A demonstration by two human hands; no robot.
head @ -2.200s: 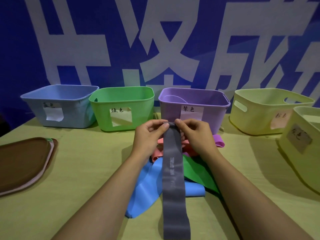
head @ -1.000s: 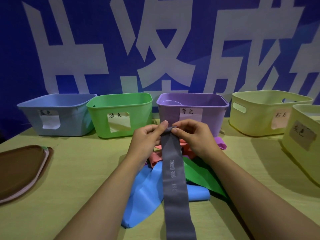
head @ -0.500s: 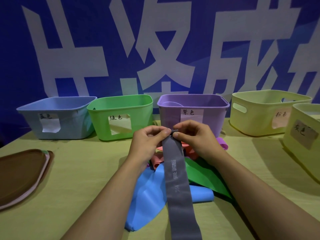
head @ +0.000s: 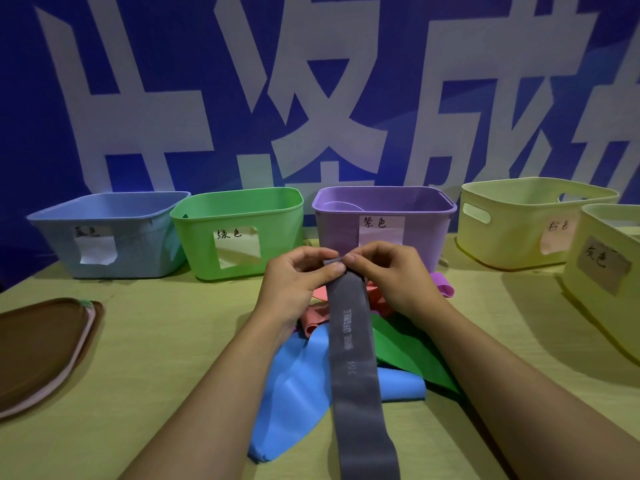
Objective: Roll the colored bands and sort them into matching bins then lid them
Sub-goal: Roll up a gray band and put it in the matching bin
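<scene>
- Head view showed the left hand (head: 298,282) and the right hand (head: 391,275) meeting at the far end of the grey band (head: 353,358); the fingers of both pinched that end, where a first small fold or curl was just visible.
- The rest of the grey band lay flat toward the near edge of the frame, resting over a loose heap of other bands: a blue band (head: 298,386), a green band (head: 405,348), a pink band (head: 315,320) and a purple band (head: 443,287) peeking out on the right.
- Rolling looked barely begun, and no band could be seen in any bin.
- Likely trouble: the stretchy strip could spring open if either pinch eased, since so little was wound.
- The roll could also run crooked if one hand turned faster than the other.
- Dragging the grey band over the heap might catch a band beneath and pull it along.
- Room: the table (head: 156,341) lay open to the left between the heap and the brown lid (head: 38,348), which sat at the left edge.
- The far side was closed by a row of bins: the blue bin (head: 138,237), the green bin (head: 277,237), the purple bin (head: 339,237), then two yellow bins.
- The purple bin stood just beyond the hands, so forward space was tight.
- The nearer yellow bin (head: 606,299) crowded the right; its label was too blurred to read with certainty.
</scene>
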